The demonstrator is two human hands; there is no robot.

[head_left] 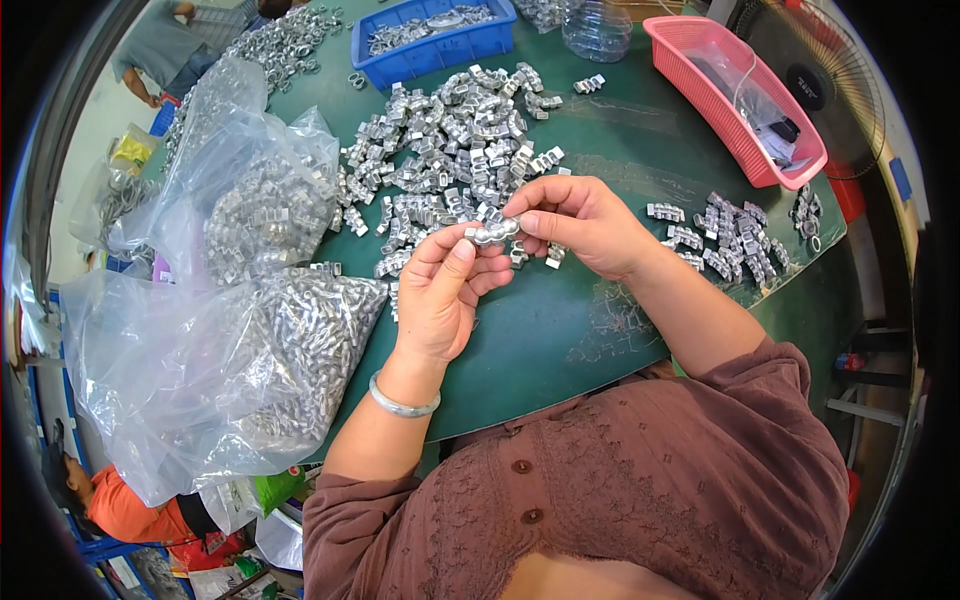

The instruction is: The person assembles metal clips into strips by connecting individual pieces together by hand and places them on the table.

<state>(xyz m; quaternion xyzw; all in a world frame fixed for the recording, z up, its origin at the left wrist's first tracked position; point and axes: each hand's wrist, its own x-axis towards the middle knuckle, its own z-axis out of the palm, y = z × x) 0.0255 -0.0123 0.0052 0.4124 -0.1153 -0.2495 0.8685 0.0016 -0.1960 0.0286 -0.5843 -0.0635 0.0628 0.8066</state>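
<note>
Both of my hands meet over the green table, pinching one small silver metal link piece with rounded lobes. My left hand, a bangle on its wrist, grips the piece's left end between thumb and fingers. At its right end, the thumb and forefinger of my right hand close on it. Just beyond the hands spreads a big heap of similar silver link pieces. A smaller group of such pieces lies to the right of my right forearm.
Clear plastic bags full of metal parts stand at the left. At the back are a blue bin of parts, a clear plastic jar and a pink basket. A fan stands far right. Other people are at the left.
</note>
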